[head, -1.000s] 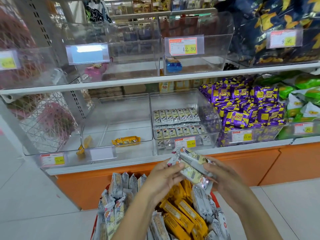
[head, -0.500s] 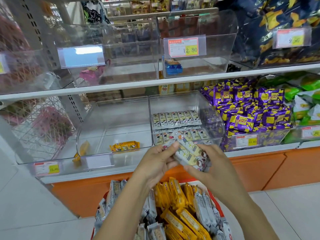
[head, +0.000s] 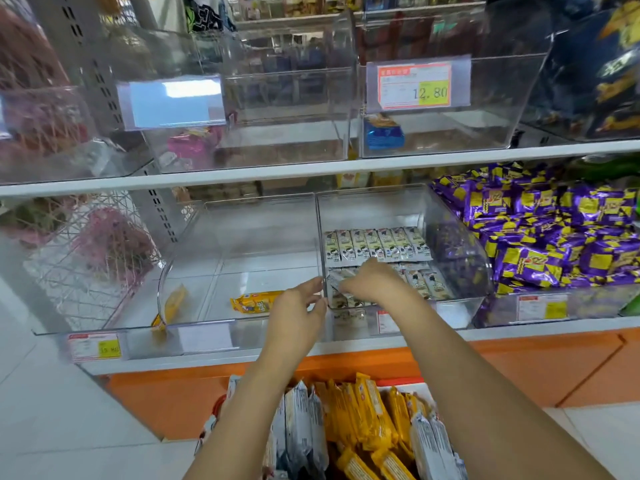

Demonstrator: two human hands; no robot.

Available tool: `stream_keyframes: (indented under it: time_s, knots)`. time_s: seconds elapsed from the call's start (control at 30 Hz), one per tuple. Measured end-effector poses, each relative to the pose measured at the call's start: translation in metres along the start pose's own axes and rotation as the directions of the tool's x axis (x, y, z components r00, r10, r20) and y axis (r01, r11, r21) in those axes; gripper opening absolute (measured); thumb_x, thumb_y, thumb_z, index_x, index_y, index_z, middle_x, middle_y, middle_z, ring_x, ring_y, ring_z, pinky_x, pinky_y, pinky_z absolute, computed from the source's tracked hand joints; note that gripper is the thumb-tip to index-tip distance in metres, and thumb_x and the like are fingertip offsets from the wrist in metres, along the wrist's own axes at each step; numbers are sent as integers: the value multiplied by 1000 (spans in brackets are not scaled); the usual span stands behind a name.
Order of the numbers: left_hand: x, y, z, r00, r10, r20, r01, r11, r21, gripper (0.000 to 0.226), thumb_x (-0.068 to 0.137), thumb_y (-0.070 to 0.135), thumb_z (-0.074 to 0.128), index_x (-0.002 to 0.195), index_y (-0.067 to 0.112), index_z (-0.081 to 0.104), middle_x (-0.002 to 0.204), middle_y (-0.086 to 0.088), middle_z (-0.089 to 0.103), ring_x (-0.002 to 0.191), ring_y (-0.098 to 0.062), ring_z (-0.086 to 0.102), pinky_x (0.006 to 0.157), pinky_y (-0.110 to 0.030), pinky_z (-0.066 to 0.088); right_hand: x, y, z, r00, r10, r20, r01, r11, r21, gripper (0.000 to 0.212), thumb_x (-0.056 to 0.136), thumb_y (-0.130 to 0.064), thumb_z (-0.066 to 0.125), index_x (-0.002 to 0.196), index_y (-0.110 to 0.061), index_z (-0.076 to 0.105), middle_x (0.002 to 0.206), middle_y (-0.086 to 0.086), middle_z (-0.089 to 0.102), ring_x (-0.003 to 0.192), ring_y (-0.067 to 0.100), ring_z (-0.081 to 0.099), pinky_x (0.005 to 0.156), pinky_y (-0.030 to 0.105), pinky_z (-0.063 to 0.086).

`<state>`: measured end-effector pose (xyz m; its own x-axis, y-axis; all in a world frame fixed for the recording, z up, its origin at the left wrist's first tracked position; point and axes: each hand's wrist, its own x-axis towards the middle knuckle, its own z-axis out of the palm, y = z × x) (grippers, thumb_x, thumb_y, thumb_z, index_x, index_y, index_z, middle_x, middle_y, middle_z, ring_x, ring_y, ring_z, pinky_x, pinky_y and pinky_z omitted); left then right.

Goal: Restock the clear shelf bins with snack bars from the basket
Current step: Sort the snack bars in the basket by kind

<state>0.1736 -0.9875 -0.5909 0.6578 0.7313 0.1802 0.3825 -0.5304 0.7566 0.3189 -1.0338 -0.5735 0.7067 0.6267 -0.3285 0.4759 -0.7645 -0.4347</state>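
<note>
My right hand (head: 375, 280) reaches into the clear bin (head: 453, 216) on the lower shelf and grips a few white snack bars (head: 336, 283) at the bin's front left. Rows of the same white bars (head: 377, 244) lie flat behind it. My left hand (head: 298, 304) hovers just left of that bin, fingers straight, fingertips at its left wall. The neighbouring clear bin (head: 242, 237) holds one yellow bar (head: 254, 302); a second yellow bar (head: 173, 306) leans by its left wall. Below my arms, the red-rimmed basket (head: 215, 408) is packed with yellow bars (head: 360, 414) and white bars (head: 298, 427).
Purple-and-yellow packets (head: 540, 237) fill the bin on the right. On the upper shelf, clear bins hold a blue pack (head: 382, 133) behind a 12.80 price tag (head: 415, 85) and a pink pack (head: 188, 147). An orange base panel (head: 519, 368) runs under the shelf.
Both hands have moved up and forward from above the basket to the shelf. The right hand has carried the white bars into the bin; the left hand has come off them.
</note>
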Motion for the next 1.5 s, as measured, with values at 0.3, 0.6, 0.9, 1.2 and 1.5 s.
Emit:
stream_keyframes:
  time_s: [0.3,0.6,0.9,1.2,1.5]
  knots:
    - [-2,-11,6,995,85,-50,-76,985,154,41,97,12,46,137,23,50,119,-8,66,107,-16,62,71,-7,33,17,-5,22,992,-122,18,123,992,-32,48,101,-35,33,144,-14,33,148,19,31,128,37,43,100,40,40]
    - [-17,-7,4,987,130,-98,-102,962,253,29,94,18,52,120,18,64,110,-4,70,97,-19,65,79,-26,49,-13,7,2,925,-254,-281,281,958,61,39,98,-31,48,64,-12,42,63,6,42,61,22,47,54,28,36]
    - [-55,-10,4,1000,-1,-22,7,963,268,32,94,33,52,71,13,60,57,3,58,56,-12,55,54,-27,45,-90,102,-4,967,-252,41,237,944,230,38,91,-43,58,72,-10,52,72,10,49,66,18,48,61,27,36]
    - [-95,-42,40,828,-350,437,44,819,572,39,95,32,49,128,12,51,124,-6,59,101,-19,59,84,-30,50,-109,183,104,954,179,243,-192,981,32,36,88,-46,60,100,-12,54,94,2,56,69,9,53,47,15,32]
    - [-111,-37,43,807,-387,447,47,796,603,22,95,26,48,108,11,57,87,2,51,80,-14,52,60,-22,39,-118,170,130,945,261,194,-290,947,140,42,83,-35,69,109,-7,52,89,1,59,75,12,55,58,20,44]
